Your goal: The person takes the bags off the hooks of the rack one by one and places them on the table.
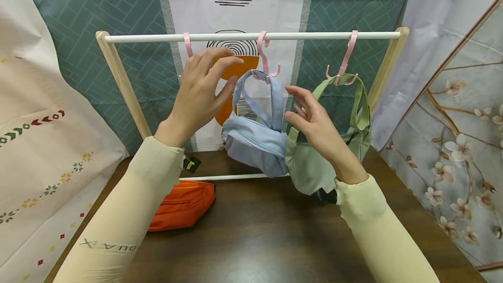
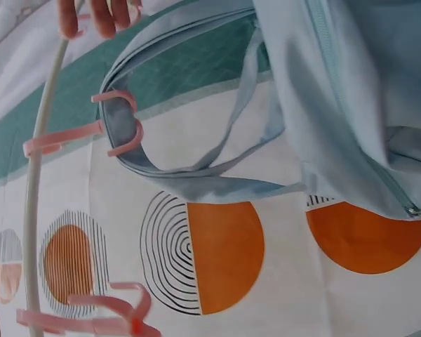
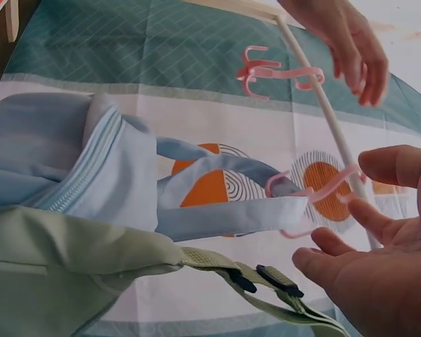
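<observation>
The light blue fabric bag (image 1: pixel 255 143) is suspended by its straps from the middle pink plastic hook (image 1: pixel 264 56) on the white rail (image 1: pixel 251 36), touching the pale green fabric bag (image 1: pixel 314 160). The left hand (image 1: pixel 202 93) is raised, fingers spread, nothing gripped. The right hand (image 1: pixel 314 123) is held before the green bag, fingers relaxed. Mirrored lettering "OUA-X" is seen on the left cream sleeve (image 1: pixel 118 226). An orange pouch (image 1: pixel 182 206) lies on the dark wooden table (image 1: pixel 267 239).
</observation>
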`<state>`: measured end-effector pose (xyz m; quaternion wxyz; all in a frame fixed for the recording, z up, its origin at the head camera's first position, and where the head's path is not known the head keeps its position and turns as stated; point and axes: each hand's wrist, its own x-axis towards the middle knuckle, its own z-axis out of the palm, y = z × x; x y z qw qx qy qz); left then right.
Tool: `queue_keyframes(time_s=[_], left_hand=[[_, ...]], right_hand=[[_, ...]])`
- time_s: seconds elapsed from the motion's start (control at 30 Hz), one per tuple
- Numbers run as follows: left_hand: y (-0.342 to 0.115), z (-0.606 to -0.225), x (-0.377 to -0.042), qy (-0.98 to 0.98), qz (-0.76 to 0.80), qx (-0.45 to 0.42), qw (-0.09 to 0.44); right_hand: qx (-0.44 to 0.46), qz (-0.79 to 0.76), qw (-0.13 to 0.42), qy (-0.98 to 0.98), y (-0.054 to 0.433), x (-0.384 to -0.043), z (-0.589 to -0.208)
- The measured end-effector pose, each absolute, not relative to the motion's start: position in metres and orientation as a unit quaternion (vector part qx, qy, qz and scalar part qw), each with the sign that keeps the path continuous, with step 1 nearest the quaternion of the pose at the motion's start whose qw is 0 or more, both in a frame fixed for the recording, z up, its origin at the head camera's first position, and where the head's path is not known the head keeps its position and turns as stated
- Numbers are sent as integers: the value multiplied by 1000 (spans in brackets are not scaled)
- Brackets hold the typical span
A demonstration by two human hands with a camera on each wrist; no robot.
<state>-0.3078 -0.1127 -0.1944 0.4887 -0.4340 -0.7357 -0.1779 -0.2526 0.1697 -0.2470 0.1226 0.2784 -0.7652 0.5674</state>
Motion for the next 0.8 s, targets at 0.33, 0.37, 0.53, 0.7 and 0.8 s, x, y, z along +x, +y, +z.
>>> queue_keyframes(time_s=[0.33, 0.37, 0.53, 0.7, 0.8], left_hand=[[-87, -173, -327, -747, -136, -424, 495], [-85, -172, -329, -748, -128, -424, 494], [-76, -165, -336, -762, -86, -427, 479], [-70, -159, -339, -793, -41, -403, 456], [-67, -154, -339, -812, -24, -383, 440]], right_hand=[[263, 509, 124, -810, 163, -268, -237], [262, 504, 124, -814, 162, -268, -236], [253, 486, 122, -828, 162, -272, -232], [249, 502, 122, -819, 162, -277, -226], [243, 506, 118, -819, 160, -280, -222]])
